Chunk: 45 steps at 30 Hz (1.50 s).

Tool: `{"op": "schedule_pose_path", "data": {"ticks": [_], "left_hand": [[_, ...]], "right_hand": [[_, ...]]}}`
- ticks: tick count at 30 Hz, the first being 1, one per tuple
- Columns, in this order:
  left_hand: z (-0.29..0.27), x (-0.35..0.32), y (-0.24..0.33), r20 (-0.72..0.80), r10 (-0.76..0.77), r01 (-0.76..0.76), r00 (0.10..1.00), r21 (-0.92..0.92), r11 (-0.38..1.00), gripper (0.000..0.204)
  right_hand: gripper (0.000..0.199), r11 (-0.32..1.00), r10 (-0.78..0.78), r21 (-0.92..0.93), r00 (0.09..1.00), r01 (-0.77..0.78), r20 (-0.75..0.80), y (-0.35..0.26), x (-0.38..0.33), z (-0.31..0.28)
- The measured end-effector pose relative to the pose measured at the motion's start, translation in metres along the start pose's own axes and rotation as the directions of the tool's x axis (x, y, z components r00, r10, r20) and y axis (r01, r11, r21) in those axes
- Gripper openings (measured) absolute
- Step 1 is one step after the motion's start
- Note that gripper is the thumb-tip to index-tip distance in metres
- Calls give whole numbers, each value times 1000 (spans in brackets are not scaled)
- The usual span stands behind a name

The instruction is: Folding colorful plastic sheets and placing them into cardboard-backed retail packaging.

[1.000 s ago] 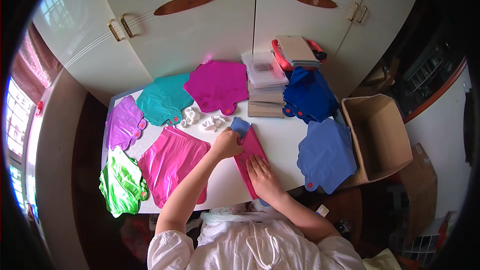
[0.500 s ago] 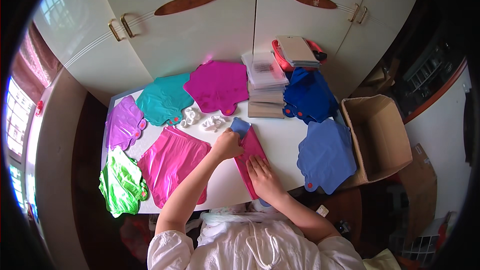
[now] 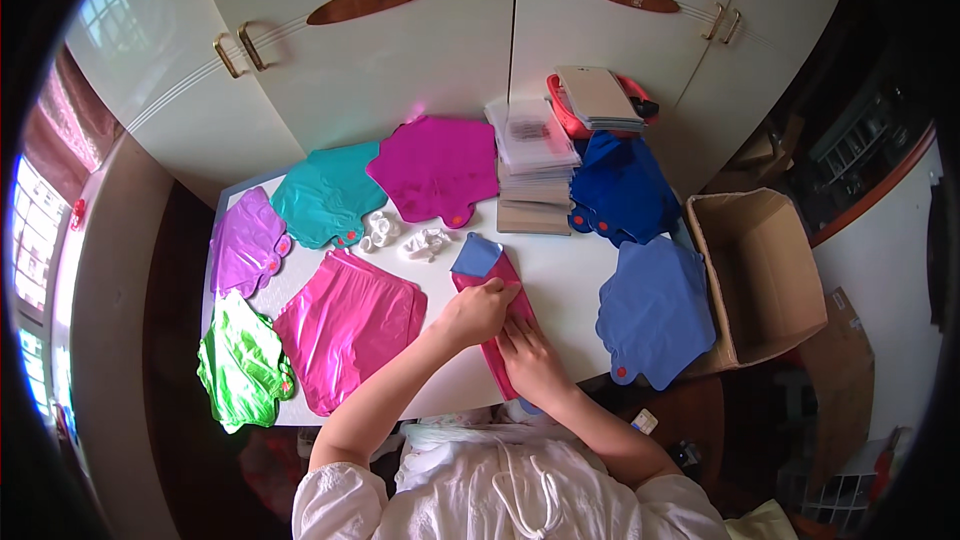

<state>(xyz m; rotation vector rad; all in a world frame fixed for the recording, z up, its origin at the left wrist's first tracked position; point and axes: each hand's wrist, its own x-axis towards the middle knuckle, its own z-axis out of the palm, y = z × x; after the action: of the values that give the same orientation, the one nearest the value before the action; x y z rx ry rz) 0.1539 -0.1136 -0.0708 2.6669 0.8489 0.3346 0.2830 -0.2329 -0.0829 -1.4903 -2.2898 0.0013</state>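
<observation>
While the folded foil (image 3: 503,268) is lying lower-centre, seeming light, limp and slippery, your left grip (image 3: 478,312) is resting curled on it, pinch unclear, your right grip (image 3: 532,358) lying flat; edges are probably offering purchase.

Domestic room, apparently in a home, as a white wardrobe (image 3: 405,80) with brass-coloured handles (image 3: 251,47) and a pink curtain (image 3: 82,130) by a window (image 3: 38,235) indicate.

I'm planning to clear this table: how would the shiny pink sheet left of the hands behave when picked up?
The shiny pink sheet would probably droop: wrinkles run across it. It looks thin and lies flat, so it's likely light. Its glossy surface may be slippery.
</observation>
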Motion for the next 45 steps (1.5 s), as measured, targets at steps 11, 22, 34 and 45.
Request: {"op": "schedule_pose_path", "data": {"ticks": [11, 22, 34, 45], "left_hand": [[-15, 28, 0, 122, -266, 273, 956, -52, 961, 56], [-45, 36, 2, 366, -288, 365, 885, -160, 917, 81], [-36, 34, 1, 293, -301, 357, 908, -159, 920, 78], [-23, 34, -3, 221, -287, 313, 932, -95, 945, 80]], "right_hand": [[46, 1000, 1, 20, 1000, -1, 20, 0, 1, -6], [13, 821, 258, 502, 961, -273, 101, 57, 36, -43], [43, 849, 461, 54, 787, -525, 411, 93, 89, -35], [61, 938, 332, -67, 829, -339, 451, 73, 35, -59]]}}
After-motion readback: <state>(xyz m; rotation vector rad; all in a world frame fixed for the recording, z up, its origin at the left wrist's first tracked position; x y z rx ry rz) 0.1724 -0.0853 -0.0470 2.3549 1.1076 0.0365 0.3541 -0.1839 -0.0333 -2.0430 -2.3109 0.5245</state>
